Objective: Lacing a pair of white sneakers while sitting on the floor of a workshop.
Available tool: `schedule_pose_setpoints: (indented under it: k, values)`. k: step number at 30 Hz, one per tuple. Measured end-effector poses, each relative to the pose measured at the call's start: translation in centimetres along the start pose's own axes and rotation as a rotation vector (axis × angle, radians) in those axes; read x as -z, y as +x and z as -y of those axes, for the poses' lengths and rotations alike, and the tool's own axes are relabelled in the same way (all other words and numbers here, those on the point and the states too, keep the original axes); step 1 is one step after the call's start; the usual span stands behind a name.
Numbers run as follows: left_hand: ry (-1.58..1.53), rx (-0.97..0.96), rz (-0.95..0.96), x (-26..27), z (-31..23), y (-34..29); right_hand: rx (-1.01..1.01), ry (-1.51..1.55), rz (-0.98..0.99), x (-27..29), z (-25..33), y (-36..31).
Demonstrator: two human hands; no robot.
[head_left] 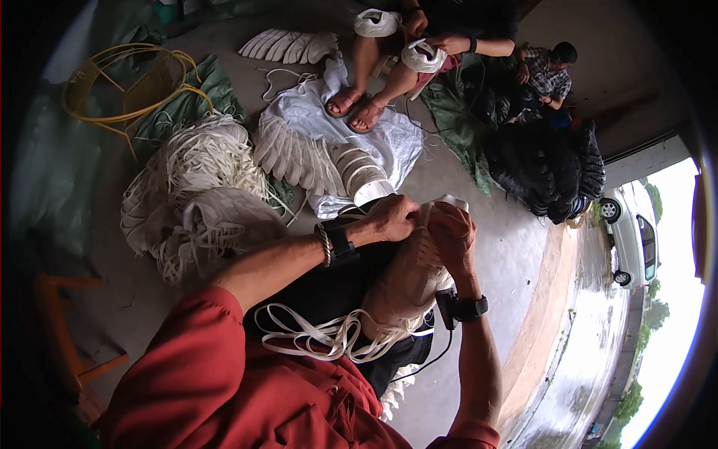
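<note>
A pale shoe upper [407, 280] lies across my black-clad lap, its white-edged end up between my hands. My left hand [393, 217] is closed in a pinch at the upper's far end; what lies between its fingertips is too small to make out. Curled over the same end from the right, my right hand [452, 236] grips the upper. Loose white shoelaces [321, 333] loop over my lap below it.
A heap of white laces [206, 161] and nested pale uppers [295, 161] lie on the floor ahead. Opposite, a seated person [449, 45] handles a white upper. Black bundles [542, 168] sit right, a yellow-framed chair [138, 82] left, a car [634, 236] outside.
</note>
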State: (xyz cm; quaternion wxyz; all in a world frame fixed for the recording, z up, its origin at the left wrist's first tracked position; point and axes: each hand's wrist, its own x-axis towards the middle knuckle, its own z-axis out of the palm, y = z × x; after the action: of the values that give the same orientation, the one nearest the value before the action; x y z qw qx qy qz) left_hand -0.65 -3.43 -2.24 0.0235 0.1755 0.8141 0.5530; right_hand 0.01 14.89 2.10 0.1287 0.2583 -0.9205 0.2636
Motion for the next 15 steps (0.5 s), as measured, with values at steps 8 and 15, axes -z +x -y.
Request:
schedule_pose_setpoints:
  k: [8,15]
  values:
    - [0.250,-0.063,0.006,0.0,-1.8,0.0,0.014,-0.021,-0.029,-0.1,0.2,-0.2]
    - [0.128,-0.108,0.022,0.8,-1.5,0.2,0.017,0.006,-0.042,-0.1,-0.2,-0.5]
